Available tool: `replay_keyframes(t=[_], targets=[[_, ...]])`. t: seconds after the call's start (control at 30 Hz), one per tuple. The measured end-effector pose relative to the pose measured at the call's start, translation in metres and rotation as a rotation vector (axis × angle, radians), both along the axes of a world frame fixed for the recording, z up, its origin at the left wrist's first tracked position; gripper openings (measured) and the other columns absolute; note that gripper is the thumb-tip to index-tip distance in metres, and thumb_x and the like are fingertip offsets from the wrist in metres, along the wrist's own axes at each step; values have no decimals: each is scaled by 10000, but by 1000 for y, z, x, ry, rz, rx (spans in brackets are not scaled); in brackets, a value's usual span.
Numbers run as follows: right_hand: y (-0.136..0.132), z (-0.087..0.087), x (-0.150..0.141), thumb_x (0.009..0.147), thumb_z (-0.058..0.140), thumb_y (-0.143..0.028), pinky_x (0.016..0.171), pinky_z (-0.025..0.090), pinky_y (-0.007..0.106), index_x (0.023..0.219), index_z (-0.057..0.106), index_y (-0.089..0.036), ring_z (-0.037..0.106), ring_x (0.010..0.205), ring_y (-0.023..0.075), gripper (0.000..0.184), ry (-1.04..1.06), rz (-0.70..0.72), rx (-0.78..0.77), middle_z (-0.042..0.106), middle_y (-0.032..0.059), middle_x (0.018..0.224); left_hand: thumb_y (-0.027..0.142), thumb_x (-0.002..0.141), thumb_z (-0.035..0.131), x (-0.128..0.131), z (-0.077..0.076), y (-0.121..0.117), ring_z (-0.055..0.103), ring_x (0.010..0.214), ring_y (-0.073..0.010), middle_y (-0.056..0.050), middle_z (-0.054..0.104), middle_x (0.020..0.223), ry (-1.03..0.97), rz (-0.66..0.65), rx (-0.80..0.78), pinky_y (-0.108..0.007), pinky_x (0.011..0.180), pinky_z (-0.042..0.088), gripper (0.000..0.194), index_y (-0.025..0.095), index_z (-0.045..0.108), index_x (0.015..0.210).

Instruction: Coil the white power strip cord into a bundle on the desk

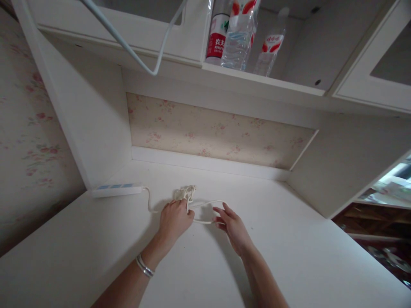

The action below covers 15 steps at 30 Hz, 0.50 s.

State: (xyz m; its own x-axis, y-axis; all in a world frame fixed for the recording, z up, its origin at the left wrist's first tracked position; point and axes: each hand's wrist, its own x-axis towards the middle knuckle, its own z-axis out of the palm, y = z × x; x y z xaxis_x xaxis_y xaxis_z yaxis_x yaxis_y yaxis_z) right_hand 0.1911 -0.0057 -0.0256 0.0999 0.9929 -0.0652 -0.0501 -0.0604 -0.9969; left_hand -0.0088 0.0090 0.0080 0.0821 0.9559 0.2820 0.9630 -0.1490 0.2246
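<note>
Head view of a white desk [289, 256] set in an alcove. The left hand [175, 220], bracelet at the wrist, is curled over a bundled part of a white cord [205, 204], gripping it; the fingertips are hidden, so the exact hold is unclear. The right hand [233, 224] lies open beside it, fingers touching a loop of the same cord where it rests on the desk. The cord runs left to a power strip [117, 189] against the side wall. Above, three bottles [237, 36] stand on a shelf, tops cut off by the frame; a second cable [128, 47] hangs across the upper left.
</note>
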Motion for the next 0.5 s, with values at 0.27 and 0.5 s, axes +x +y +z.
replay_keyframes(t=[0.27,0.5], targets=[[5,-2,2,848,470,-334,796,471,338,955,637,-219,619,822,204,229,-743,-69,340,680,50,871,308,804,492,-3,1,-3,610,868,-222,-73,674,911,-18,-124,-31,-330,803,429,190,196,645,811],[6,-15,-11,801,512,-178,1007,400,389,1409,272,-209,369,1299,239,655,-982,-4,551,358,107,1429,266,765,518,2,-12,-4,614,829,-187,-73,464,1327,-38,-133,-48,-321,771,450,194,200,633,906]])
